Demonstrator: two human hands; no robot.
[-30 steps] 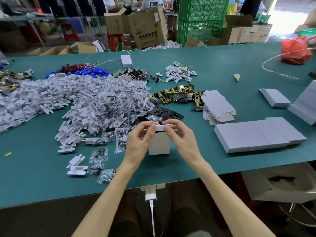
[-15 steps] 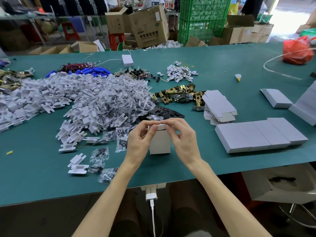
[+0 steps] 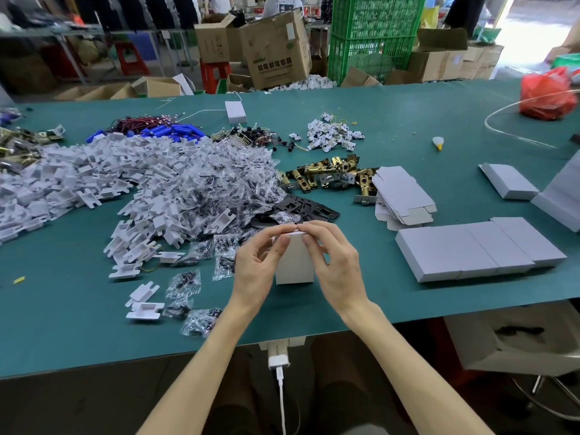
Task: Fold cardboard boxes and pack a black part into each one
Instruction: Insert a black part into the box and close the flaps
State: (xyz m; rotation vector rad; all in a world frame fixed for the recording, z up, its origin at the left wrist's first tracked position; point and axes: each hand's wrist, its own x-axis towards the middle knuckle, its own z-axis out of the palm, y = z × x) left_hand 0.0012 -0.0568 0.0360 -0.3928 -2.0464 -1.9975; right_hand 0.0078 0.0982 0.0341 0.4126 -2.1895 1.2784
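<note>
Head view: print on the brown carton at 12 o'clock is too blurred to read, and your left hand and right hand both pinch the top edge of the upright white box on the table, black parts just beyond it.

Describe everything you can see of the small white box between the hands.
The small white box is plain, matte cardboard, folded into shape and standing upright on the green table near its front edge. Its front face is bare and unmarked. Its top looks closed, or nearly so. The left hand and the right hand pinch its top edge from either side, fingertips meeting above it. Its contents cannot be seen.
</note>
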